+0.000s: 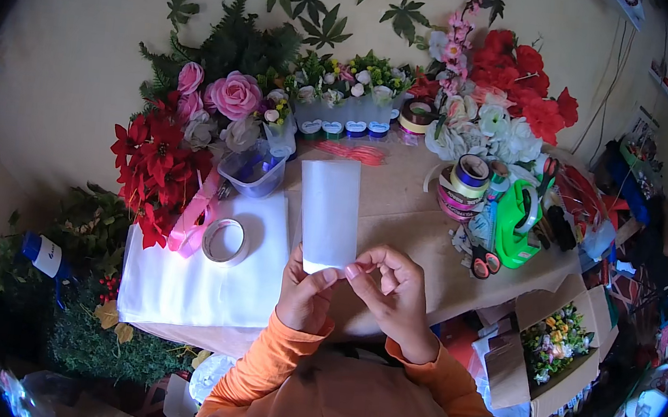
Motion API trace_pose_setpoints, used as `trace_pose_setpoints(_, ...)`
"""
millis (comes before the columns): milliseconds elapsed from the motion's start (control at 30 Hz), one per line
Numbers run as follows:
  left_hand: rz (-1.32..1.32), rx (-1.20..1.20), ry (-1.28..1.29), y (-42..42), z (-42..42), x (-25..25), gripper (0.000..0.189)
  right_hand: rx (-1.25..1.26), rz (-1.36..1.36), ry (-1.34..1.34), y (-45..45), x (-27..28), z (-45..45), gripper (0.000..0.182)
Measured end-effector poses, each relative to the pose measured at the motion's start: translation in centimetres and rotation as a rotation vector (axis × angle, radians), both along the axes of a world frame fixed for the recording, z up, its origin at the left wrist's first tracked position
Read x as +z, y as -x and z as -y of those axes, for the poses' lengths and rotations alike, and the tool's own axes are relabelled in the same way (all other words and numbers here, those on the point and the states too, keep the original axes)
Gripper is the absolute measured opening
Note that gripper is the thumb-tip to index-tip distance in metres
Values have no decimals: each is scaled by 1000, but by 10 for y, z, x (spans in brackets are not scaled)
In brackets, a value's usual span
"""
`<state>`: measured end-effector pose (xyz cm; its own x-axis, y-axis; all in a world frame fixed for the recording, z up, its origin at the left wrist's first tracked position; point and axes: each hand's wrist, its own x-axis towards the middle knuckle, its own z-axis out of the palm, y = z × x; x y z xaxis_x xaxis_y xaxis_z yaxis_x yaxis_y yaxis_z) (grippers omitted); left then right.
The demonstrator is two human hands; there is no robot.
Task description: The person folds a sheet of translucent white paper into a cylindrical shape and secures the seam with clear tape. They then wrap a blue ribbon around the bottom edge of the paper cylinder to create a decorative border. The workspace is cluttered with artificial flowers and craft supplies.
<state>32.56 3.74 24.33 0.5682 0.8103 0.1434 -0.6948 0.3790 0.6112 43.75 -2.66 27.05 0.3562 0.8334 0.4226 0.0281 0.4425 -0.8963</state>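
A frosted, translucent plastic sheet (328, 214), rolled into a tube, stands upright before me over the table. My left hand (308, 294) grips its lower end, thumb in front and fingers behind. At the tube's lower right corner, the thumb and index finger of my right hand (392, 291) pinch the edge, close to my left thumb. What the fingertips hold there is too small to tell. Left of my hands, a roll of tape (225, 243) rests on a stack of white translucent sheets (196, 301).
Red artificial poinsettias (159, 159) and a pink ribbon (193, 224) border the sheets. A plastic tub (252, 175) stands behind them. To the right are stacked ribbon rolls (461, 188), scissors (483, 262) and a green tape dispenser (512, 227). An open cardboard box (566, 385) holds flowers below.
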Motion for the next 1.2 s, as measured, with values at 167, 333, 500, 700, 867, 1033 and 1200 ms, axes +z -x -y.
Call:
trace_pose_setpoints(167,14,-24,26,0,1,2,42,15,10,19,-1,-3,0,9)
trace_pose_setpoints(333,10,-35,33,-1,1,3,41,3,15,31,0,-2,0,9)
trace_pose_setpoints(500,-7,-46,50,-1,3,6,42,-13,9,49,0,-1,1,9)
trace_pose_setpoints(700,5,-79,4,-3,0,-1,42,-23,3,35,1,-3,-1,9)
trace_pose_setpoints(867,-4,-29,11,-2,0,-3,42,-55,4,21,2,-5,-2,11)
trace_pose_setpoints(1033,-4,-33,16,-1,0,-4,41,-41,48,25,1,-6,-2,12)
trace_pose_setpoints(1200,32,-63,131,0,0,-7,38,-64,7,13,0,-7,-3,15)
